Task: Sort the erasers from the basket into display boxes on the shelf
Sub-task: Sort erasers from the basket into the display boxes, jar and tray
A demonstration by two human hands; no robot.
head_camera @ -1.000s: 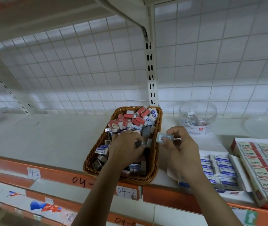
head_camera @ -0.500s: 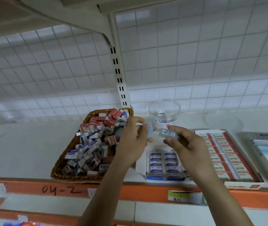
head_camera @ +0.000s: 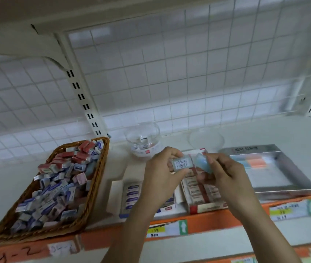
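A wicker basket (head_camera: 97, 179) heaped with red, blue and grey wrapped erasers sits on the shelf at left. My left hand (head_camera: 160, 177) pinches a pale grey eraser (head_camera: 182, 164) with a barcode label facing me. Beside it, my right hand (head_camera: 224, 177) grips a light blue eraser (head_camera: 203, 163). Both hands hover above two open display boxes: one with blue-labelled erasers (head_camera: 132, 196) and one with red-striped erasers (head_camera: 202, 194), partly hidden by my hands.
A clear round tub (head_camera: 143, 143) with a few erasers and a clear lid (head_camera: 205, 139) stand behind the boxes. A silver box (head_camera: 268, 168) of pastel erasers lies at right. The shelf's orange front edge (head_camera: 113, 238) carries price labels. A wire grid backs the shelf.
Both hands moved right, from over the basket to above the display boxes. The view swung right, bringing the silver box into sight. Each hand now holds an eraser close to the other.
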